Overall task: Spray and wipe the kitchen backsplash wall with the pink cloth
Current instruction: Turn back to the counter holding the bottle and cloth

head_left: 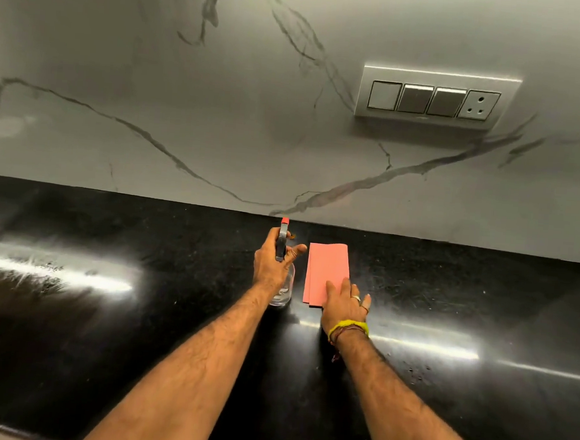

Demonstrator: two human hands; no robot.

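A clear spray bottle [281, 245] with a grey trigger head and red nozzle stands on the black counter, nozzle toward the wall. My left hand [272, 261] grips its neck, thumb out to the right. Just right of it lies the folded pink cloth [326, 268], flat on the counter. My right hand [342, 304] rests with straight fingers on the cloth's near right corner. The backsplash wall [219, 129] is grey-white marble with dark veins and rises behind both.
The glossy black countertop [104, 310] runs the full width and reflects light streaks. A switch plate [434, 99] with three switches and a socket sits on the wall, upper right. A pale smudge [3, 127] shows on the wall at far left.
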